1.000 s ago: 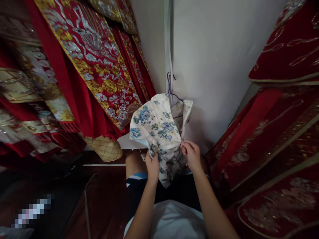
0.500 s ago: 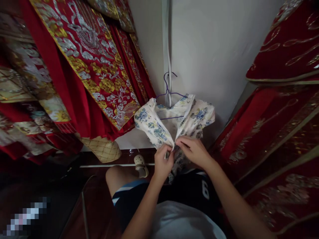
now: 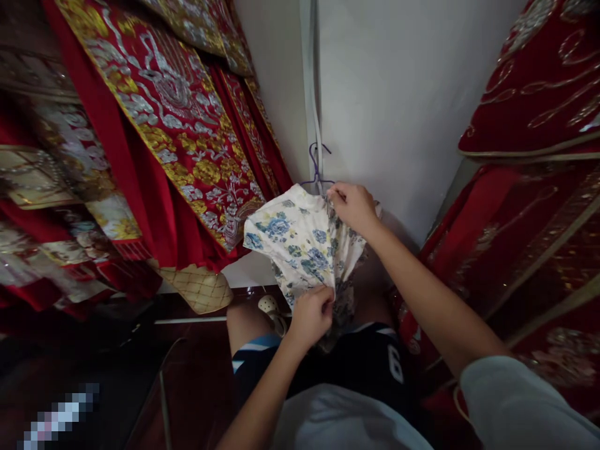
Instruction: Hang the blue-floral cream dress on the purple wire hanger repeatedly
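Observation:
A white floral dress (image 3: 300, 244) with blue flowers and short sleeves hangs on a purple hanger (image 3: 315, 165) in front of me. Its zipper (image 3: 333, 250) runs straight down the middle, with the two sides together. At the neckline, my right hand (image 3: 352, 207) is closed in a pinch on the zipper's top end; the pull itself is hidden by my fingers. Lower down, my left hand (image 3: 312, 317) grips the dress fabric beside the zipper. Below my hands the dress hangs between my knees, its lower part in shadow.
Red embroidered garments (image 3: 187, 125) hang close on the left, and more red garments (image 3: 529, 237) on the right. Behind the hanger are a pale wall (image 3: 384, 94) and a white strip (image 3: 310, 75). A beige clog (image 3: 269, 306) is on my foot.
My right hand has moved up from the dress's middle to its neckline, and the V-shaped opening has closed. My left hand has dropped slightly, still gripping the fabric.

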`<state>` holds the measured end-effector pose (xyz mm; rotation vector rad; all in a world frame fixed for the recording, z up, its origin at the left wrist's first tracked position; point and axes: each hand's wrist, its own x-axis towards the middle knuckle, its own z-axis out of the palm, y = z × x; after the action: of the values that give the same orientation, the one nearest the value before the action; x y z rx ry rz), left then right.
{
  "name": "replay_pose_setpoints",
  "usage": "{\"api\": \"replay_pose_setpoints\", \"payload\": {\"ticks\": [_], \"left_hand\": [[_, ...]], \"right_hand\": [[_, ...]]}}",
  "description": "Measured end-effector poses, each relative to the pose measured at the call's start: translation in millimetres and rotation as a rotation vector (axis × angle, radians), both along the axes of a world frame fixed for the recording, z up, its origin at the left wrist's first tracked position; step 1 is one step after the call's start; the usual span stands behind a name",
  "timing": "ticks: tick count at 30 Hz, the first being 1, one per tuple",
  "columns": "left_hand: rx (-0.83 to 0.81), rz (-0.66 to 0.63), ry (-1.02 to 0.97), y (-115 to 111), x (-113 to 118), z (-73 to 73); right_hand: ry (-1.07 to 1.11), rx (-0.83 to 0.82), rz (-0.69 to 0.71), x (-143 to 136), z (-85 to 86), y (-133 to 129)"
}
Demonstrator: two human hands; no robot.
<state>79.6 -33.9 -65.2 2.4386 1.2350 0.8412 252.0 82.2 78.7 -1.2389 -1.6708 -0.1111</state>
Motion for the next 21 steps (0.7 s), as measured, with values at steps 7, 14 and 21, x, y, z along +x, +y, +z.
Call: {"api": "replay_pose_setpoints", "payload": {"ticks": [7, 14, 21], "left_hand": [[0.165, -0.104, -0.205, 34, -6, 55.7], [0.454, -0.028, -0.303, 85, 5, 152.2], [0.607, 0.079, -0.256, 98, 12, 158.1]], "right_hand": [[0.460, -0.064, 0.279, -5, -9.0, -7], [0.667, -0.145, 0.457, -8, -13.0, -28], [0.720, -0.133, 0.417, -11, -46.2, -7]]}}
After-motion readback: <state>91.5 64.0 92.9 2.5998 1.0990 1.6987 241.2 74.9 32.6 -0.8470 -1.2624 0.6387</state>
